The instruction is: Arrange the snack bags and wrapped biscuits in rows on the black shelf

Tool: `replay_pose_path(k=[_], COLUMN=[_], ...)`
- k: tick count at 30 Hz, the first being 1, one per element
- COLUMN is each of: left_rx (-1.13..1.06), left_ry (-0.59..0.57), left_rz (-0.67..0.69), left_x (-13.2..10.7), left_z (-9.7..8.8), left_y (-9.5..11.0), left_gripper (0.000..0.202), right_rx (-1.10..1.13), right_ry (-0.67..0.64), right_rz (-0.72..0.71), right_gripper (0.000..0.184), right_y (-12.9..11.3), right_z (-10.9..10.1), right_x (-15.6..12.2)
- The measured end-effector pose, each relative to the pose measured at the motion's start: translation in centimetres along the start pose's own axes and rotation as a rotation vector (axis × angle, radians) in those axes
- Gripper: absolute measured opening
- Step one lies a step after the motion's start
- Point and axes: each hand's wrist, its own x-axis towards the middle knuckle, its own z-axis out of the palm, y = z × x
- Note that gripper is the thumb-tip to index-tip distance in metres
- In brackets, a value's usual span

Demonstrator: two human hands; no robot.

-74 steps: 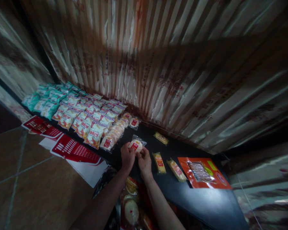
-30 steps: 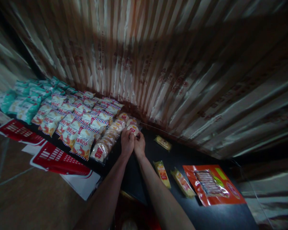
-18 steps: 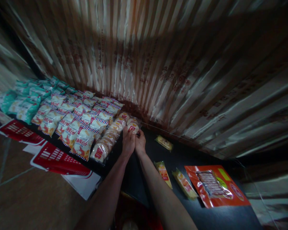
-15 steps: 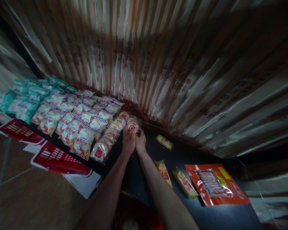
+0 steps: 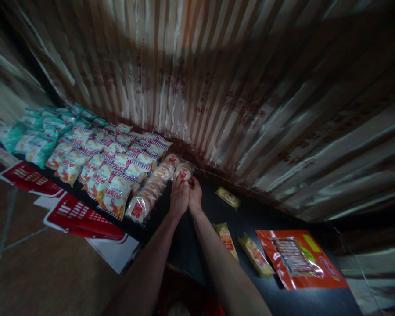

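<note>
My left hand and my right hand are side by side on the black shelf. Their fingers close on the near edge of a clear-wrapped round pastry pack with a red label. Part of that pack is hidden behind the fingers. Just left of it runs a row of similar round pastry packs, leaning on one another from the front edge toward the back.
White snack bags with striped edges stand in rows to the left, then teal bags. Yellow-wrapped snacks and a large orange packet lie to the right. Plastic-covered, ribbed wall rises behind the shelf.
The whole view has shifted slightly, moving the shelf goods a little right and down. Both hands stay at the same pastry pack, with little change in their grip.
</note>
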Motion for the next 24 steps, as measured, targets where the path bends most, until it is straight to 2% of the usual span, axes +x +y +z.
replay_pose_path(k=[5,12,24], left_rx=[0.021,-0.004,0.063], left_ry=[0.006,-0.021,-0.042], left_rz=[-0.004,-0.051,-0.009], left_x=[0.1,0.2,0.4], left_z=[-0.1,-0.3,-0.6], left_y=[-0.3,0.0,-0.2], left_gripper=[0.037,0.036,0.044], right_rx=[0.001,-0.099,-0.148], right_ry=[0.026,0.029,0.03], right_rz=[0.027,-0.055,-0.121], right_gripper=[0.048,0.046,0.043], right_y=[0.2,0.4,0.4], right_z=[0.1,0.0,0.2], right_x=[-0.4,-0.9,-1.3])
